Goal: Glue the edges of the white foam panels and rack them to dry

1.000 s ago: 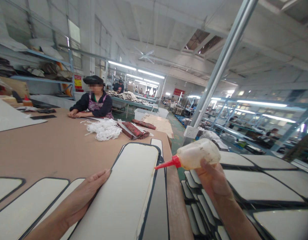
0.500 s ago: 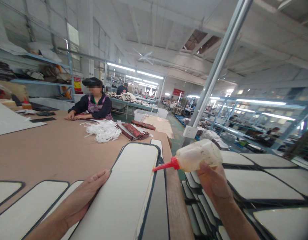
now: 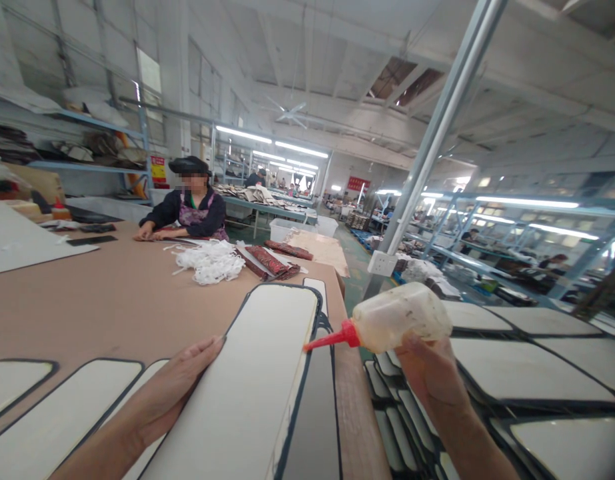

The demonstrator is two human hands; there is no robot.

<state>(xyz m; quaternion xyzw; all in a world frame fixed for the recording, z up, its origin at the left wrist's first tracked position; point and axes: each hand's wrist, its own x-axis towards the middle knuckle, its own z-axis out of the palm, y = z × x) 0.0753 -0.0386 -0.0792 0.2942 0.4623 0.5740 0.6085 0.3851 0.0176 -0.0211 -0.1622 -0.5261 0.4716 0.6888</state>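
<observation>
Right hand (image 3: 430,367) wrapped around a translucent squeeze bottle (image 3: 402,317), a worker angles its red nozzle (image 3: 332,338) down to the right-hand edge of a dark-edged white panel (image 3: 247,380) at the corner of a brown-topped surface (image 3: 137,300). Left hand (image 3: 184,377), its fingers close together, grips the panel's opposite edge. A thin yellowish line runs along the margin beneath the tip.

Too hard a squeeze could send liquid past the dark border (image 3: 296,407) and onto the grey panel (image 3: 314,400) beside it; how much the bottle holds cannot be told. The tip sits so near the rim that a small slip of the wrist could carry it off the edge. Should the left hand's one-sided grip loosen, the panel might swing or slide and leave the line crooked. Fingers straying to the wet margin could smear it. Farther along the surface, loose white strips (image 3: 207,261) lie beside red patterned fabric (image 3: 272,260), across from a seated co-worker (image 3: 192,207).
</observation>
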